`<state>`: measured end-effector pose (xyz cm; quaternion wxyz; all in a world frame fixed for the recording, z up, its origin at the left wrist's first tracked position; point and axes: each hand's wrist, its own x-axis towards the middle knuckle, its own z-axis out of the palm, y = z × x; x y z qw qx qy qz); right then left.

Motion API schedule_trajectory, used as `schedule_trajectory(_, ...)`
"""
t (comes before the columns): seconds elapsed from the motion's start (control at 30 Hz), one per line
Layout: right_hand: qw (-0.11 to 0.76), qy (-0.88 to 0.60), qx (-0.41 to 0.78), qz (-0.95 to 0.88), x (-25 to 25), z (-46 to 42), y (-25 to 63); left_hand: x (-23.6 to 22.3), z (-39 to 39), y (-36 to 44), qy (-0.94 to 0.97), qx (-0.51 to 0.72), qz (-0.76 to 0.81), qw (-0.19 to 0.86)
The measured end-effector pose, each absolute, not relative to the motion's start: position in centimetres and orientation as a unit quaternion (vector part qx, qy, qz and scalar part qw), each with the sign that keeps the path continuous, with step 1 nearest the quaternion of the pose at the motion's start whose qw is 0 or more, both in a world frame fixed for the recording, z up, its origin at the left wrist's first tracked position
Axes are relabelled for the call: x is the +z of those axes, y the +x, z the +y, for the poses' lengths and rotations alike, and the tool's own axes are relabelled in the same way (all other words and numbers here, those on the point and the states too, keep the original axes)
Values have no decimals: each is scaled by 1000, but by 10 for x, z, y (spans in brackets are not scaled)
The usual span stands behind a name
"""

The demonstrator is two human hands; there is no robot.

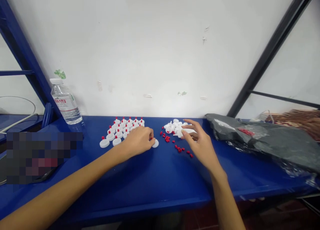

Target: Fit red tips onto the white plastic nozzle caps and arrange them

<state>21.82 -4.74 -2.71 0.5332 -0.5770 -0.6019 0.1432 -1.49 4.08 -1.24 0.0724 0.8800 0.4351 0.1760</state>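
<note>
My left hand (140, 140) is closed, its curled fingers at a white nozzle cap (155, 143). A bit of red shows at the fingertips, and the cap's spout is mostly hidden by them. Beside that hand, on its left, stand rows of white nozzle caps (119, 135) with red tips, all upright. My right hand (200, 141) reaches over a loose pile of white nozzle caps (169, 127), thumb and fingers apart around some of them. Small red tips (167, 139) lie scattered on the blue table (150, 183), between the pile and my right hand.
A water bottle (65, 103) stands at the back left against the white wall (160, 56). Dark plastic bags (270, 140) cover the right side of the table. A blurred-out dark object (42, 158) lies at the left. Metal posts (265, 49) rise on both sides.
</note>
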Motion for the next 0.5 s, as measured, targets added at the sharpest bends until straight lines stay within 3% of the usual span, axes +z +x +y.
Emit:
schedule_trajectory(0.13, 530, -577, 140, -605, -26, -48, 215, -1, 51, -27, 886, 142, 439, 45)
schedule_trajectory(0.33, 534, -575, 121, -608, -27, -48, 217, 7, 67, -41, 878, 76, 460, 104)
schedule_trajectory(0.5, 529, -577, 119, -611, -26, -48, 218, 12, 73, -51, 872, 40, 483, 68)
